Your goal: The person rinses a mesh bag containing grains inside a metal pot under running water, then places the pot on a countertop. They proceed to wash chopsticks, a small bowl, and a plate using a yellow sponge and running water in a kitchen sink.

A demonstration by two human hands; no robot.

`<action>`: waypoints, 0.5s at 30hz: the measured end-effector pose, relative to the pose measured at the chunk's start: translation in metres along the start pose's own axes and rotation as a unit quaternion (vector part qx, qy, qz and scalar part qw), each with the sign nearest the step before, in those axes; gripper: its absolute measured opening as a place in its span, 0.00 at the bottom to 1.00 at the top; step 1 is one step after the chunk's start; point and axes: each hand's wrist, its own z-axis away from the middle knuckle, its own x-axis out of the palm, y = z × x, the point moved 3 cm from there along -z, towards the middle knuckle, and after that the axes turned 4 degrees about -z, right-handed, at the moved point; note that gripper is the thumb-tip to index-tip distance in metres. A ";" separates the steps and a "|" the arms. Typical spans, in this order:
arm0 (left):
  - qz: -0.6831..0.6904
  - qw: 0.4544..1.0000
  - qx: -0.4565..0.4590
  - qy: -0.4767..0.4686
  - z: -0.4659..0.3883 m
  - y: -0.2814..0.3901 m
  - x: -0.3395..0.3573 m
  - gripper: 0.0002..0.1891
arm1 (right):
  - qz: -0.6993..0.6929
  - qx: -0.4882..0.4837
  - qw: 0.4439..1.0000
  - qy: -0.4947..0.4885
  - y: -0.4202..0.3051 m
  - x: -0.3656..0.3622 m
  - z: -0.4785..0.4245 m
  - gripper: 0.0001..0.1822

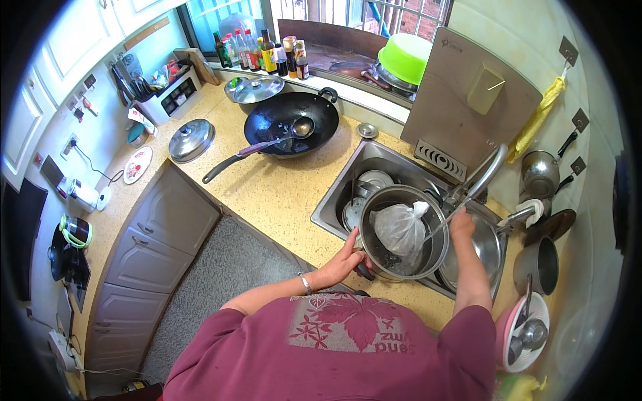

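A deep stainless steel pot [368, 235] with dark handles sits over the front of the double-bowl sink [328, 213]. In the pot lies a knotted, whitish translucent bag [398, 230], with water around it. My left hand [346, 263] grips the pot's near-left handle [364, 271]. My right hand [461, 224] is curled just beyond the pot's right side, below the curved faucet spout [489, 173]. Whether it holds anything is hidden. A thin stream of water [444, 220] slants from the spout into the pot.
Dishes [373, 183] lie in the left bowl. A black wok [291, 120] with a ladle [302, 128] stands left of the sink, near a domed steel lid [191, 140]. Sauce bottles [268, 52] line the windowsill. A grey pot [535, 265] and a pink-and-white basin [524, 346] are at right.
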 end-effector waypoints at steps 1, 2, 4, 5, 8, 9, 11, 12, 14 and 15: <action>0.004 1.000 -0.007 0.002 0.001 -0.002 -0.001 0.41 | -0.003 0.001 1.000 -0.001 -0.004 -0.001 0.002 0.19; 0.008 1.000 -0.013 0.005 0.002 -0.004 -0.003 0.41 | -0.007 0.002 1.000 -0.001 -0.008 -0.002 0.004 0.18; 0.015 1.000 -0.016 0.001 0.001 -0.004 -0.001 0.41 | 0.003 0.001 1.000 0.002 -0.004 -0.003 0.003 0.17; 0.015 1.000 -0.013 -0.001 0.001 -0.005 0.000 0.40 | 0.007 0.000 1.000 0.004 -0.002 -0.003 0.002 0.16; 0.014 1.000 -0.009 0.001 0.002 -0.006 -0.001 0.40 | 0.014 -0.012 1.000 0.004 -0.005 -0.001 0.002 0.16; 0.015 1.000 -0.008 -0.002 0.001 -0.005 0.000 0.40 | 0.020 -0.017 1.000 0.005 -0.002 0.000 0.001 0.16; 0.013 1.000 -0.007 -0.005 0.001 -0.004 0.001 0.40 | 0.034 -0.026 0.999 0.008 0.003 0.003 -0.002 0.16; 0.011 1.000 -0.007 -0.006 0.002 -0.003 0.001 0.40 | 0.036 -0.026 0.999 0.008 0.003 0.004 -0.002 0.16; 0.012 1.000 -0.011 -0.006 0.002 -0.001 0.001 0.40 | 0.040 -0.024 0.999 0.008 0.003 0.005 -0.002 0.16; 0.012 1.000 -0.013 -0.006 0.002 0.000 0.001 0.40 | 0.039 -0.022 0.999 0.008 0.002 0.005 -0.002 0.16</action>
